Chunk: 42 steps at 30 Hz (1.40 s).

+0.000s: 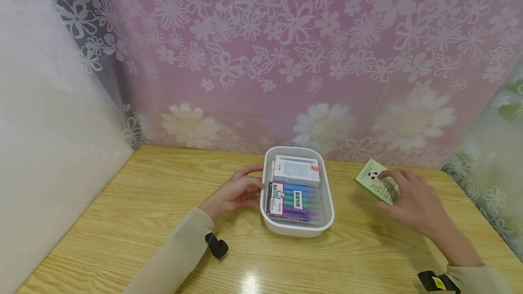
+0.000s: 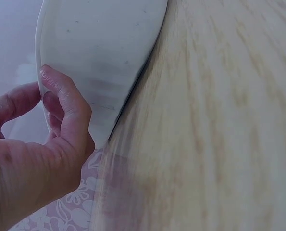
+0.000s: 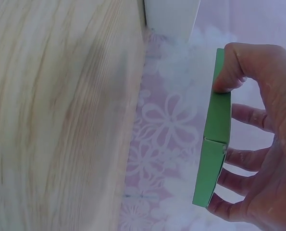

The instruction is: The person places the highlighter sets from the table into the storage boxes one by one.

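A white rounded plastic bin (image 1: pixel 298 229) stands on the table with a flat white-and-blue box (image 1: pixel 296 171) and a clear pack of coloured pens (image 1: pixel 296 201) inside it. At its left rim my left hand (image 1: pixel 241 189) grips the edge with bent fingers and thumb; the left wrist view shows these fingertips on the rim (image 2: pixel 38 48). To the right of the bin, my right hand (image 1: pixel 416 201) holds a small light-green box (image 1: pixel 373 173) with a panda picture, thumb on one edge and fingers on the other. In the right wrist view its green side (image 3: pixel 215 125) appears held above the tabletop.
The wooden table (image 1: pixel 171 185) meets a pink flowered curtain (image 1: pixel 245 80) behind the bin. A pale sheet (image 1: pixel 61 126) hangs at the left and another flowered sheet (image 1: pixel 494 162) at the right. Black wrist cameras (image 1: pixel 216 245) sit on both forearms.
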Available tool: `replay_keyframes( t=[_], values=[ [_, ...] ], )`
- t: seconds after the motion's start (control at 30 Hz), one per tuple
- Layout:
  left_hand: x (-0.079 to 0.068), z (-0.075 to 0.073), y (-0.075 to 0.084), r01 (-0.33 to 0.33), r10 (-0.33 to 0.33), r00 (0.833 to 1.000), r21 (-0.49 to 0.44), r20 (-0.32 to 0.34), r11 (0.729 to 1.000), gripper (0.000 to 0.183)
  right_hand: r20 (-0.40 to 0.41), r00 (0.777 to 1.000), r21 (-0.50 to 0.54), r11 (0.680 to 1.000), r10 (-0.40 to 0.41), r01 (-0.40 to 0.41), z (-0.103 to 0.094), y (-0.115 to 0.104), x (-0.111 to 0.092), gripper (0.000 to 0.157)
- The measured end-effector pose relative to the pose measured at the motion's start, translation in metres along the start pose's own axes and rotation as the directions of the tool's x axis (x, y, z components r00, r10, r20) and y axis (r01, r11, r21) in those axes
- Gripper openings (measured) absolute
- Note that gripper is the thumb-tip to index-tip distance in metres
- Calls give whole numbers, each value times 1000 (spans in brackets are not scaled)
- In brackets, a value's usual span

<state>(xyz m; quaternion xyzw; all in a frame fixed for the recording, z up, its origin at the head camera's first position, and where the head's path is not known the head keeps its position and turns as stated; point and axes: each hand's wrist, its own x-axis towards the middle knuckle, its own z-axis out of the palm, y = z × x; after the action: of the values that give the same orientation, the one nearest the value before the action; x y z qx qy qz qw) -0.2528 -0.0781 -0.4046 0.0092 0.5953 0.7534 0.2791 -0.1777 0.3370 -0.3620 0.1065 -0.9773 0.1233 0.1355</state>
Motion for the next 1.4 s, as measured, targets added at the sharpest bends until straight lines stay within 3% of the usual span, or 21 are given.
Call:
replay_keyframes(
  t=[0.3, 0.6, 0.9, 1.4],
  values=[
    [0, 1, 0, -7, 7, 1000, 2, -10, 1000, 68, -80, 992, 6, 995, -98, 99, 3, -21, 4, 58],
    [0, 3, 1, -3, 4, 999, 10, -32, 1000, 67, -153, 967, -21, 979, -204, 203, 7, -41, 5, 56],
    [-2, 3, 0, -18, 19, 1000, 47, -22, 999, 69, -169, 956, -6, 971, -238, 240, 7, -60, 12, 54],
    [0, 2, -2, -17, 17, 1000, 56, -15, 998, 66, -123, 936, 20, 942, -331, 335, 7, -88, 26, 52]
  ],
)
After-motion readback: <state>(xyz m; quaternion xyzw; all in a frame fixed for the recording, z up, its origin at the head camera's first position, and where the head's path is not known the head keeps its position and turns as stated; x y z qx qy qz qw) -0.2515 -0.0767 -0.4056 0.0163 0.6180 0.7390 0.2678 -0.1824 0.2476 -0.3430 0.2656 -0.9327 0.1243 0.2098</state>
